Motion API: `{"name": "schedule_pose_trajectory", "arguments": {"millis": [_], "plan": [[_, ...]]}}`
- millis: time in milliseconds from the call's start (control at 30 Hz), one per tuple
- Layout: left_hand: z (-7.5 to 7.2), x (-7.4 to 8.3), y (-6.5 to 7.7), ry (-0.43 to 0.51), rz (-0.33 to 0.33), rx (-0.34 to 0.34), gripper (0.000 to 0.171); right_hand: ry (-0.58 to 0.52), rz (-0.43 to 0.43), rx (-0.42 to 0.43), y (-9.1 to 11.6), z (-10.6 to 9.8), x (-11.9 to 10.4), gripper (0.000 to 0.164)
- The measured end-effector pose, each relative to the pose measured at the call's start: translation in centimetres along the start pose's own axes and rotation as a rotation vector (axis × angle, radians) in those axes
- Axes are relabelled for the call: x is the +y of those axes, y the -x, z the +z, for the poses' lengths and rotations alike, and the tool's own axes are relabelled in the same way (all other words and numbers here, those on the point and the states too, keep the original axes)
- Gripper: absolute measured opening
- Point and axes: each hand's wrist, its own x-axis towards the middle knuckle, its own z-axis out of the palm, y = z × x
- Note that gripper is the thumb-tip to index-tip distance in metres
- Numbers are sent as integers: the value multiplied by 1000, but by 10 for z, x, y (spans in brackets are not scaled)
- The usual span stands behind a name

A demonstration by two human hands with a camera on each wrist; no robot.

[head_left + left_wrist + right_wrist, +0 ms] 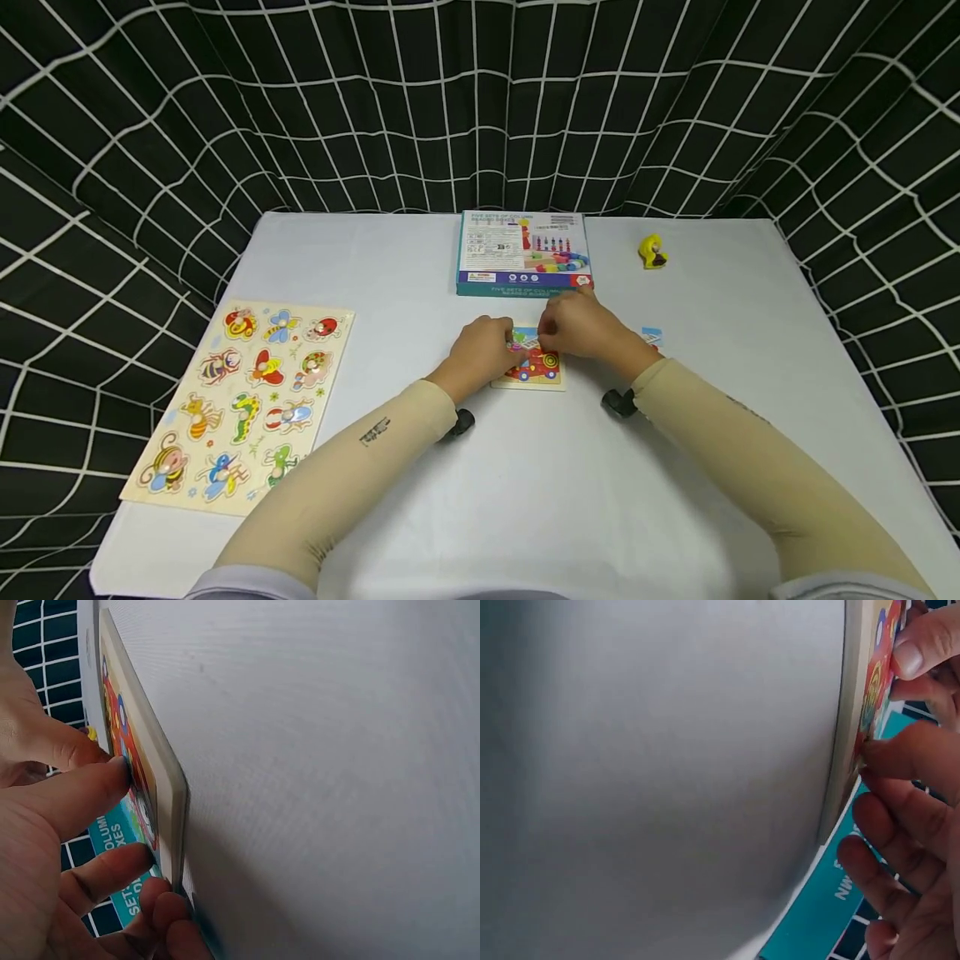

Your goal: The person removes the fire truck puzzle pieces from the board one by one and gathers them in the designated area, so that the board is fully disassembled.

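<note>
A small wooden puzzle board (528, 383) with a red vehicle picture lies on the white table. My left hand (477, 353) holds its left side, the thumb on the picture and the other fingers around the edge, as the left wrist view shows on the board (166, 780). My right hand (587, 330) is at the board's upper right, thumb and forefinger pinching a puzzle piece at the picture surface in the right wrist view; the fingertips mostly hide this piece. Another puzzle piece (652, 335), blue and red, lies just beyond the right wrist, partly covered.
Behind the board lies a teal box (525, 250) of beaded toys. At the left is a large wooden insect puzzle (258, 396), its lower right corner under the left forearm. A small yellow object (652, 251) sits at the back right. Black netted curtains (480, 108) surround the table.
</note>
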Motion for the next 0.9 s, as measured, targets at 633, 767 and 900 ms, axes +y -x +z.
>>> {"name": "schedule_pose_trajectory", "arguments": {"millis": [633,767,900], "plan": [[-4,-4,1,29,-23,-50,41,-61,148,44,71,-18,102,9],[-4,-8,2,46,-16,-45,40,-60,139,46,74,-17,104,9],[-3,-12,5,57,-11,-38,36,-43,153,14,73,-20,103,8]]}}
